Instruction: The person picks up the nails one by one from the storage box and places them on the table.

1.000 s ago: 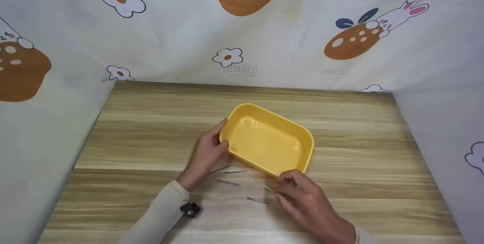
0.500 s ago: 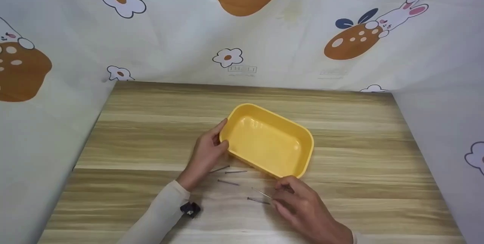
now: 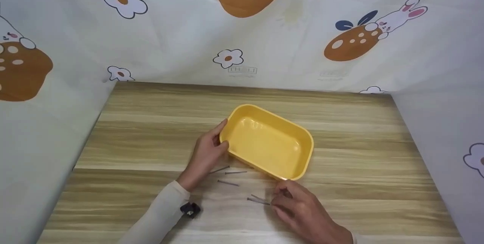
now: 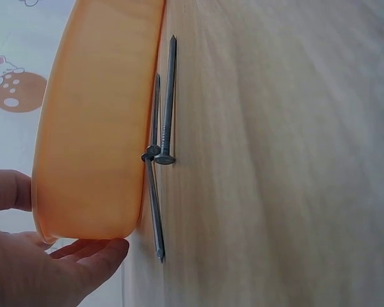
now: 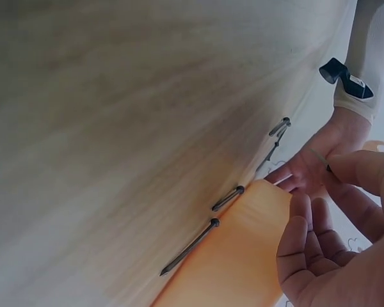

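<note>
In the head view my left hand point(image 3: 206, 149) grips the left end of a yellow plastic box point(image 3: 264, 143), thumb at its rim and fingers along the outside. The box stands at a slant, and its inside is bare. My right hand point(image 3: 302, 210), by the box's near corner, pinches a thin nail point(image 5: 321, 157) between thumb and index finger. From above, that nail overlaps another nail point(image 3: 253, 200) lying on the table. More nails lie between the hands, among them one point(image 3: 228, 182) in front of the box and one point(image 4: 170, 96) beside its wall in the left wrist view.
The wood-grain table point(image 3: 151, 123) is bounded by a pale printed curtain point(image 3: 181, 39) at the back and sides. A small black device point(image 3: 190, 209) sits at the left wrist, over the sleeve point(image 3: 159, 213).
My right hand has moved slightly toward me and to the left with the pinched nail, which has come down over the nail on the table. The left hand and box have stayed put.
</note>
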Demonstrator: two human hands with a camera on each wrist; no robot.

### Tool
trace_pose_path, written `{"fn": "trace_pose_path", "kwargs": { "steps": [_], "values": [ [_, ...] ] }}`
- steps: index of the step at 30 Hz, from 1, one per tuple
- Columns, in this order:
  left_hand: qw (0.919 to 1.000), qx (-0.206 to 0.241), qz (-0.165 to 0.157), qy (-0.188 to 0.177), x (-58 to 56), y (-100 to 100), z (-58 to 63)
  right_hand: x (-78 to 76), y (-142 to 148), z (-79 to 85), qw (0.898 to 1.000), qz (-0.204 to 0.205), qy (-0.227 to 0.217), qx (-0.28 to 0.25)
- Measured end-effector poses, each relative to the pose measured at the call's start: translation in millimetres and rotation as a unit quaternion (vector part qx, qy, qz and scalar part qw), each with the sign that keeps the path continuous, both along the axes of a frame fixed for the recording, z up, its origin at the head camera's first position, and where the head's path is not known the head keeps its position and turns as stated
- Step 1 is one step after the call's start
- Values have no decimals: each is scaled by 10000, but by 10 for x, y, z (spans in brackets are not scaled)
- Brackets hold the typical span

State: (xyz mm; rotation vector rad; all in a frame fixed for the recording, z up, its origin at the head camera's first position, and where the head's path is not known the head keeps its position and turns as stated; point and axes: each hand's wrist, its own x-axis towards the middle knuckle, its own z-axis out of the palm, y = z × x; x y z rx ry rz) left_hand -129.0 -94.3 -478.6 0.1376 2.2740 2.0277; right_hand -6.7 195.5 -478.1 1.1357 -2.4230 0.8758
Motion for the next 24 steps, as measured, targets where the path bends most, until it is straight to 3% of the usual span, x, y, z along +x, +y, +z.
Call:
{"fn": "trace_pose_path", "kwargs": {
  "steps": [5, 14, 24],
  "values": [
    [10000, -63, 22, -2, 3, 2, 5, 3, -2, -18, 9997, 89, 151, 143],
    [9997, 218, -54, -47, 3, 2, 13, 16, 9, -11, 9988, 115, -348, 320],
    [9999, 97, -5, -77, -3, 8, 12, 16, 17, -21, 9988, 109, -280, 385]
  ]
}}
